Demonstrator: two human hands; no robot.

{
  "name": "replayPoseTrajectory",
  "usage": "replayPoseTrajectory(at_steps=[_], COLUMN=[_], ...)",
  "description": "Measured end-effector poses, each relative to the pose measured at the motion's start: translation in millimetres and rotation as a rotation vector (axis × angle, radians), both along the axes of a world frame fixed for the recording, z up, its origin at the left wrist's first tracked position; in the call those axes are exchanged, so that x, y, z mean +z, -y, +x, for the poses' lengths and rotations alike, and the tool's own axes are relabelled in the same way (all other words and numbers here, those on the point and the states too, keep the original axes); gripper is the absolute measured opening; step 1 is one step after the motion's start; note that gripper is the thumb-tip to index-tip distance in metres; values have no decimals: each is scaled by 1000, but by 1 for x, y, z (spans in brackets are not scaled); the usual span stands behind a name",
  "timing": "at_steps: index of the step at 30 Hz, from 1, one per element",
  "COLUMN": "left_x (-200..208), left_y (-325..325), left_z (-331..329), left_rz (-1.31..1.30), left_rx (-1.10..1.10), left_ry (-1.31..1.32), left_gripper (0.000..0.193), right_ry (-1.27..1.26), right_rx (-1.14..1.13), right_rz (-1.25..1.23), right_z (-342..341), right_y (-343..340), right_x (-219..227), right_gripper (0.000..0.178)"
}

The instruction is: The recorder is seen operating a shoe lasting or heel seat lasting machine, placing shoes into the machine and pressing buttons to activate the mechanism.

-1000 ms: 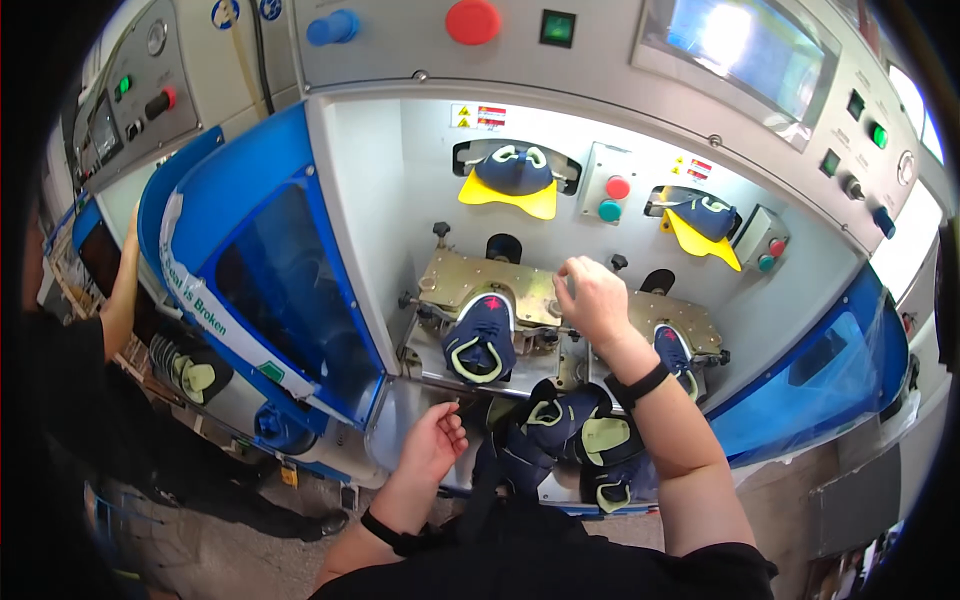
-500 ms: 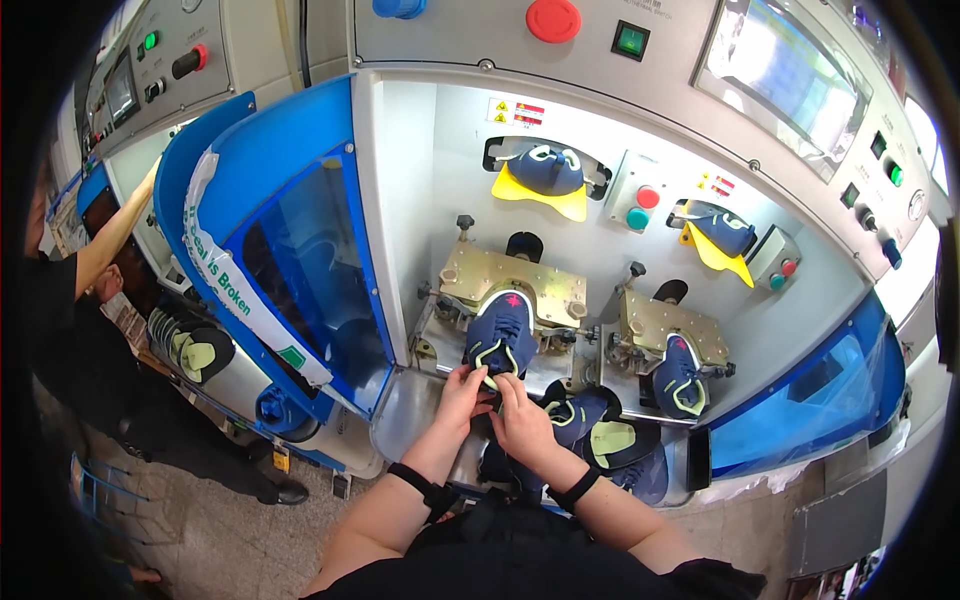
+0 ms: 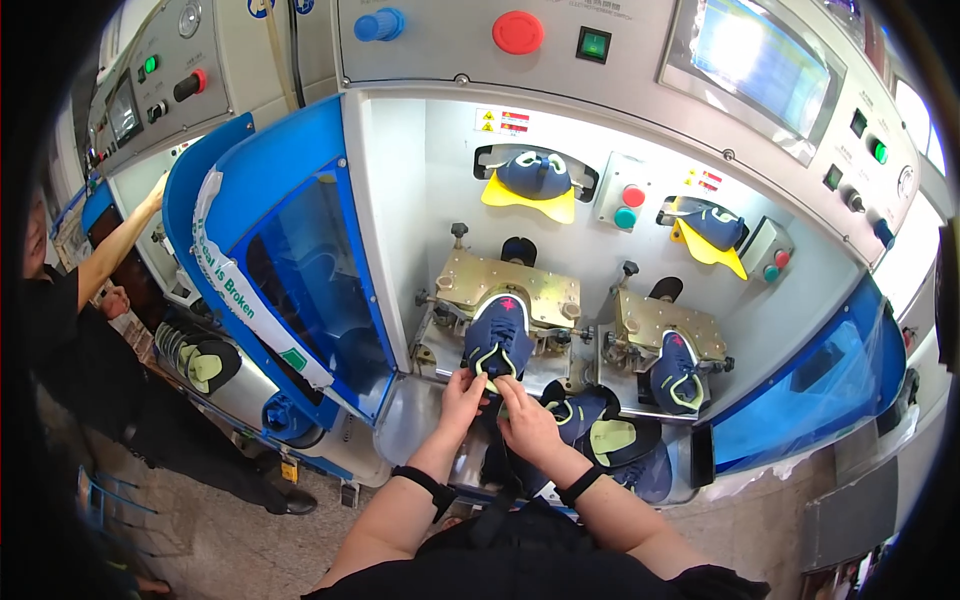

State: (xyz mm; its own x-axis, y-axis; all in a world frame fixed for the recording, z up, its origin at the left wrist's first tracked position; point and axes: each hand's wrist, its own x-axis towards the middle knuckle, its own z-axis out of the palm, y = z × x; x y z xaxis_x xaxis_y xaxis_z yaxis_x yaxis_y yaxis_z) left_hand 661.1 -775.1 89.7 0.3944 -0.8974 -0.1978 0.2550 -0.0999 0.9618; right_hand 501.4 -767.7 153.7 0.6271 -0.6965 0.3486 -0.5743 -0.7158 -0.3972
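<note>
Fingers [image 3: 511, 391] of both hands pinch the heel collar of the navy shoe [image 3: 497, 328], tips close tog. at its lime trim: L hand [image 3: 460, 405] on one side, R hand [image 3: 527, 420] on the other. Exact grip's hard to read; hands cover the back of the heel & can't tell how each thumb presses. Shoe sits at the front of the L metal block [image 3: 485, 277], inside the lit machine [image 3: 450, 190]. Toe points away from the person, twd the machine's back wall, heel twd the body; long axis runs near-to-far w/ toe leaning slightly R. Sole's out of sight. 2nd shoe [image 3: 676, 370], also navy, is at the R metal block [image 3: 660, 322], toe inward too, axis tilted a bit L. Pile of shoes [image 3: 582, 412] beside R hand is part hidden by that arm & overlapping, so count's unclear. Screen [image 3: 755, 70] up top is washed out by glare. Co-worker [image 3: 140, 385] at far L is partly lost at the dark lens rim.
</note>
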Motion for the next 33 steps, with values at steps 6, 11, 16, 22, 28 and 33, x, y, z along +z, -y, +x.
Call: replayPoseTrajectory(at_steps=[6,11,16,22,28,33], left_x=[12,22,26,20,25,20], left_y=[-4,-3,-6,-7,-11,-10], left_z=[-3,-9,-8,-6,-15,-14], left_rz=[85,130,138,110,167,185], left_rx=[-6,-23,10,13,0,-11], left_ry=[12,30,51,58,138,175], left_gripper=[51,52,53,55,51,57], right_ry=[-1,12,26,29,-38,-30], right_rx=[11,-19,3,27,17,35], right_rz=[6,-31,-19,-39,-18,-24], right_z=[-5,-5,-1,-6,-14,-13], right_y=[-4,0,1,-1,-5,0], right_x=[5,17,17,14,10,0], right_gripper=[69,54,52,57,60,64])
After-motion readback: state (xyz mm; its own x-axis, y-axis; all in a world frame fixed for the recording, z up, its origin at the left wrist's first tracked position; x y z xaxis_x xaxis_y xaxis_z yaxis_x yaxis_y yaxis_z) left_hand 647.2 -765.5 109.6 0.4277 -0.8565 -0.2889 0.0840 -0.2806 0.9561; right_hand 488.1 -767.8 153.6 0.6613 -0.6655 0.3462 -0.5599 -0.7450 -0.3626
